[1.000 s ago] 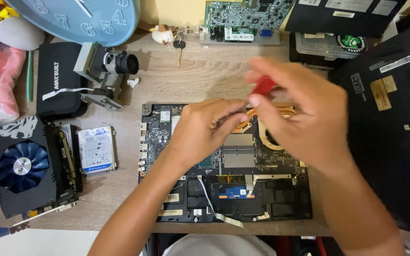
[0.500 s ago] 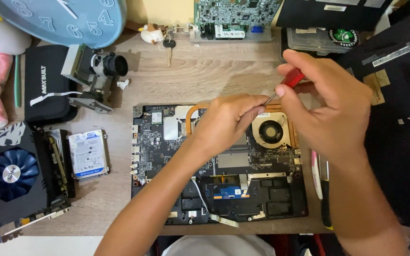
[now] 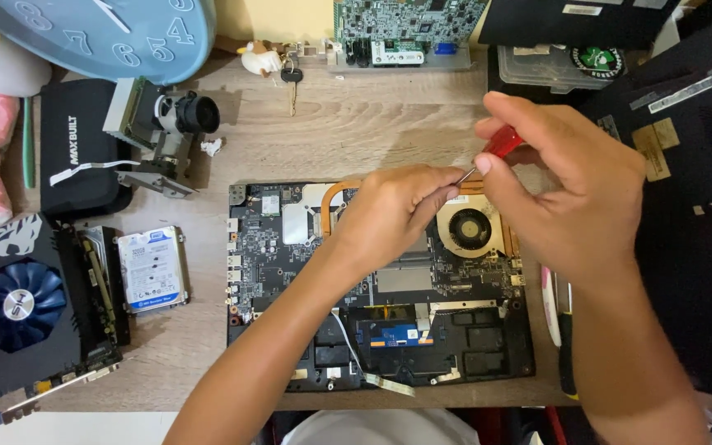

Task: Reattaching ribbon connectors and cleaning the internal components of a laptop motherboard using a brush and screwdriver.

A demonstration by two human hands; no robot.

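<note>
1. Red-handled screwdriver (image 3: 496,150) sat pinched in the right hand (image 3: 566,194), its metal tip reaching the left hand's (image 3: 389,216) closed fingers.
2. Both hands hovered above the opened laptop (image 3: 381,288), its fan (image 3: 469,229) between them.

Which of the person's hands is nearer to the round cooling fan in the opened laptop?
Left. The left hand rests right beside the fan, at its left edge. The right hand holds the red screwdriver above and right of it.
</note>
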